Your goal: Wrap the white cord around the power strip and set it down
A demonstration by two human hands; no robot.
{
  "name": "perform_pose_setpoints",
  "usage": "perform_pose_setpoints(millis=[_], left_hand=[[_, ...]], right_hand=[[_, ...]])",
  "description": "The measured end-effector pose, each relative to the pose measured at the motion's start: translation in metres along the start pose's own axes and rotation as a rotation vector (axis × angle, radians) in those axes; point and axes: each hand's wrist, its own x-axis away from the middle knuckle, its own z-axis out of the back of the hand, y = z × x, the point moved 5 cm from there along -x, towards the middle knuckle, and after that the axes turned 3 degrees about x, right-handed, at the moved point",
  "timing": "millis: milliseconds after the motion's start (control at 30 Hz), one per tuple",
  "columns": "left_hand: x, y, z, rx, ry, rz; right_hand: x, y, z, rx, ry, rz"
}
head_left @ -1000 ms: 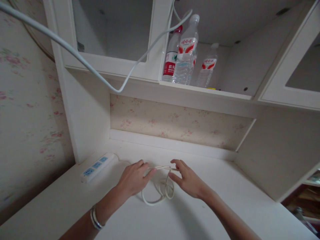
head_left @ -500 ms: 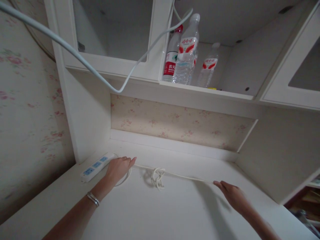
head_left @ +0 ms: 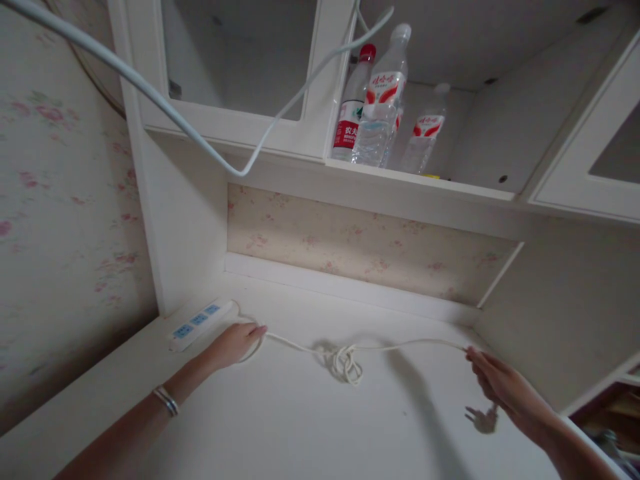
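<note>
A white power cord point(head_left: 295, 345) stretches between my two hands above the white desktop, with a loose knotted tangle near its middle. My left hand point(head_left: 235, 343) pinches the cord just right of the power strip point(head_left: 200, 325), which lies on the desk with its blue sockets facing up. A loop of cord curves under that hand. At the right, my right hand point(head_left: 500, 381) is closed on the cord, its fingertips at the cord's upper side. Below it dangles the plug point(head_left: 483, 419), its prongs pointing left.
Several plastic bottles, one a clear bottle point(head_left: 383, 100), stand on the open cabinet shelf point(head_left: 420, 181) overhead. A thick pale cable point(head_left: 165, 107) hangs across the upper left. Side panels point(head_left: 187, 220) bound the desk, and flowered wallpaper covers the left wall point(head_left: 65, 220).
My right hand has moved right, and the plug now shows beneath it. The knotted tangle has shifted right and slightly down. My left hand still holds the cord, a little lower.
</note>
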Motion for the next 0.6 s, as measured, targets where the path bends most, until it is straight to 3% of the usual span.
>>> perform_pose_setpoints(millis=[100, 167, 233, 300, 367, 433, 500, 600], left_hand=[[-0.005, 0.007, -0.004, 0.3, 0.105, 0.099], [-0.008, 0.016, -0.01, 0.568, 0.084, 0.2], [-0.01, 0.035, -0.018, 0.84, 0.006, 0.229], [-0.012, 0.055, -0.019, 0.978, -0.024, 0.189], [-0.012, 0.072, -0.017, 1.032, -0.023, 0.093], [-0.011, 0.081, -0.014, 1.039, -0.012, -0.004], [-0.009, 0.08, -0.012, 1.031, -0.008, -0.048], [-0.009, 0.067, -0.012, 1.002, -0.015, -0.026]], right_hand=[[0.022, -0.033, -0.025, -0.212, -0.259, -0.033], [0.035, -0.058, -0.041, -0.258, -0.378, -0.045], [0.048, -0.081, -0.062, -0.215, -0.533, -0.037], [0.059, -0.103, -0.084, -0.087, -0.663, 0.087], [0.062, -0.115, -0.1, 0.172, -0.6, 0.279], [0.057, -0.116, -0.11, 0.492, -0.395, 0.384], [0.048, -0.109, -0.115, 0.722, -0.237, 0.378], [0.036, -0.098, -0.118, 0.797, -0.152, 0.332]])
